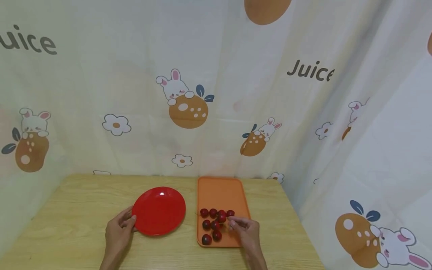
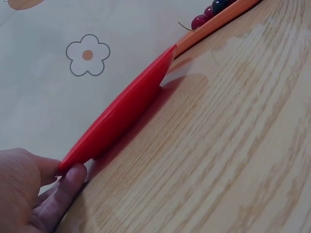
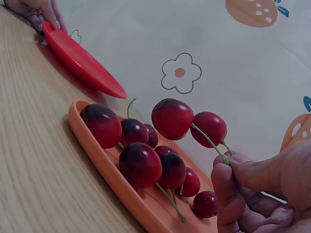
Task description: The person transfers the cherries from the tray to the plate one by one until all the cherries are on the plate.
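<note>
My left hand (image 1: 118,229) pinches the near-left rim of a round red plate (image 1: 159,212), thumb uppermost. The left wrist view shows the plate (image 2: 119,114) edge-on, low over the wood. At the orange tray (image 1: 222,193), my right hand (image 1: 247,230) pinches a thin green stem (image 3: 210,141) between thumb and fingertips. A dark red cherry (image 3: 172,119) hangs off that stem, above the others. Close behind it is a second raised cherry (image 3: 210,129), whose stem also runs to the fingertips. Several more cherries (image 1: 206,239) lie on the tray's near half.
Both plate and tray are on a light wooden table (image 1: 84,202), the tray to the plate's right. A pale curtain (image 1: 135,93) printed with rabbits and fruit hangs behind the table and along its right side.
</note>
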`<action>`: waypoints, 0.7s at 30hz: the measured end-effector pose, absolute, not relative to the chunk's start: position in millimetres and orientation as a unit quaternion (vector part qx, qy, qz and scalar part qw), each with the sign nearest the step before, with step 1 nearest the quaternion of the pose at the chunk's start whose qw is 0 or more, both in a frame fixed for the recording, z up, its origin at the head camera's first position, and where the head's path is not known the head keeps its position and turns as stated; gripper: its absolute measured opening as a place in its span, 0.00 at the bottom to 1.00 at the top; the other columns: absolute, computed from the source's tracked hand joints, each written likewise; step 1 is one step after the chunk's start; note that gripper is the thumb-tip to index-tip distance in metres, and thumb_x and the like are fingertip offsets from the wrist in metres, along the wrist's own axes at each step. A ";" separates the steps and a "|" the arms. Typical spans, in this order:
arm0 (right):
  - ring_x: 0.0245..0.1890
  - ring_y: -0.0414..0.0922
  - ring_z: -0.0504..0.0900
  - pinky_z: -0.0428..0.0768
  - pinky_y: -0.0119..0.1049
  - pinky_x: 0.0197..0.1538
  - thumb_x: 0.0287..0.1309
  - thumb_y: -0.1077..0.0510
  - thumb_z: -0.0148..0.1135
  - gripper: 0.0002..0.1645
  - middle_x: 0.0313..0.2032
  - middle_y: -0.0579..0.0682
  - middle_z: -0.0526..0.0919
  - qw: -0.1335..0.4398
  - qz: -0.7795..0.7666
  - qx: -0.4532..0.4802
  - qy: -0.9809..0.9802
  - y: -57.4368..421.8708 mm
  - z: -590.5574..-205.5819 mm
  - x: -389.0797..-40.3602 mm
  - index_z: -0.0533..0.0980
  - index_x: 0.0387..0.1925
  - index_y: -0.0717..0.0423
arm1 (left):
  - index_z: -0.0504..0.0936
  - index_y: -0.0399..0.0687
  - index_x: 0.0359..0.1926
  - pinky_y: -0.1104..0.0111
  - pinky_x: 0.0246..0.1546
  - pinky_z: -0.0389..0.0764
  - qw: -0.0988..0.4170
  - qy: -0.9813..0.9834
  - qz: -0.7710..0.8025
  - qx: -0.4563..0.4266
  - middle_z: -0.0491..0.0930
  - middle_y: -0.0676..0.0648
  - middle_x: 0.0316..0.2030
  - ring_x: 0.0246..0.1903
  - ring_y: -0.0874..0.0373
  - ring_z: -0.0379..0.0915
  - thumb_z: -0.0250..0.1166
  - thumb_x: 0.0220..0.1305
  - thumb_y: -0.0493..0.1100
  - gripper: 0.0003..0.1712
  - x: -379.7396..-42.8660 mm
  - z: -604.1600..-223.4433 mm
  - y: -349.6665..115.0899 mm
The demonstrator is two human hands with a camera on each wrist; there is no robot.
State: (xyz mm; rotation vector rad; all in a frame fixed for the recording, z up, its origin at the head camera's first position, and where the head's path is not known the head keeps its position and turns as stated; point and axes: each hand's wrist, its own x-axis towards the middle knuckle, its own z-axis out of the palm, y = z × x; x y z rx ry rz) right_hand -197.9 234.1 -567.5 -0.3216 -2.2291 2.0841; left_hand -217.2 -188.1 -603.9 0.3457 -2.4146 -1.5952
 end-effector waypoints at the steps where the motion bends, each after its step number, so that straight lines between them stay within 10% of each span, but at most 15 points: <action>1: 0.42 0.46 0.94 0.93 0.34 0.48 0.74 0.68 0.67 0.13 0.49 0.64 0.92 0.038 0.683 -0.100 -0.723 233.3 -567.6 -198.3 0.85 0.54 0.73 | 0.78 0.37 0.73 0.78 0.32 0.87 0.116 -0.822 -0.545 0.116 0.85 0.29 0.61 0.33 0.76 0.81 0.65 0.79 0.34 0.26 -217.0 -604.2 -188.3; 21: 0.37 0.43 0.91 0.91 0.33 0.46 0.73 0.66 0.68 0.14 0.44 0.63 0.93 0.026 0.689 -0.061 -0.721 217.3 -561.4 -210.7 0.86 0.54 0.73 | 0.79 0.37 0.72 0.77 0.31 0.88 0.135 -0.809 -0.563 0.105 0.86 0.29 0.59 0.31 0.76 0.82 0.65 0.79 0.33 0.24 -216.9 -607.1 -186.9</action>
